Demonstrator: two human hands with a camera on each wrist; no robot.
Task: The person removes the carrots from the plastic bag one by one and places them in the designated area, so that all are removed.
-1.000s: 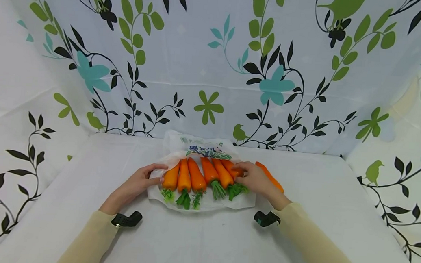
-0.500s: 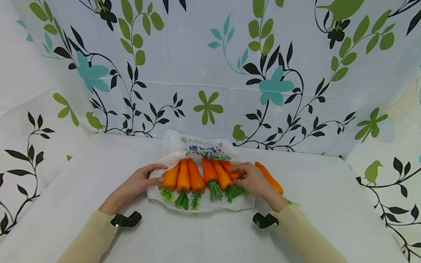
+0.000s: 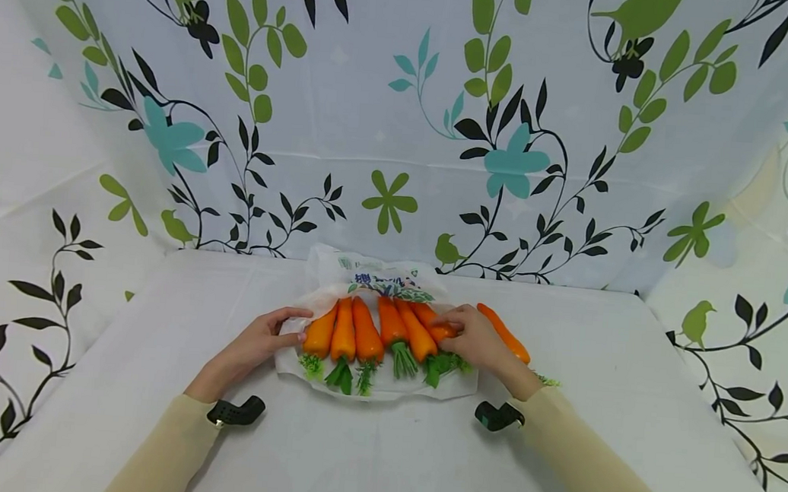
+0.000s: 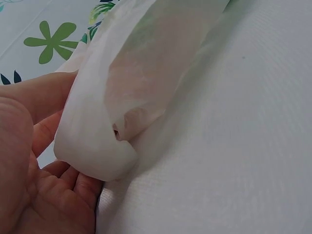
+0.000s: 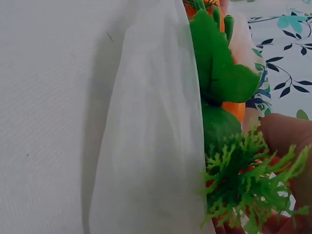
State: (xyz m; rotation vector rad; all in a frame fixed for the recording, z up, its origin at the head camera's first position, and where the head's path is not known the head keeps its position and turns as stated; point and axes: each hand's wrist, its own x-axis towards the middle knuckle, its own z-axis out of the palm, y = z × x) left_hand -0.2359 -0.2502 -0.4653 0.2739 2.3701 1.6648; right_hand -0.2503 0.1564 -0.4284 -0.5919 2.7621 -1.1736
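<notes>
At the left end of the row, the left hand cups the side of the white bag, its thumb and fingers apart with the bag's edge gripped between them. A black device sits on that wrist, by a beige sleeve. Next come six orange carrots lying side by side at the bag's mouth, tips pointing away, leafy tops toward the person — the first carrot near the left thumb, a gap between the third carrot and the fourth carrot. Behind them shows the bag's coloured print. Further right, the right hand curls its fingers and thumb about the sixth carrot — ferny greens partly cover those fingers in the right wrist view. Outside the bag, a loose carrot lies on the white table, its lower end passing behind the right forearm.
</notes>
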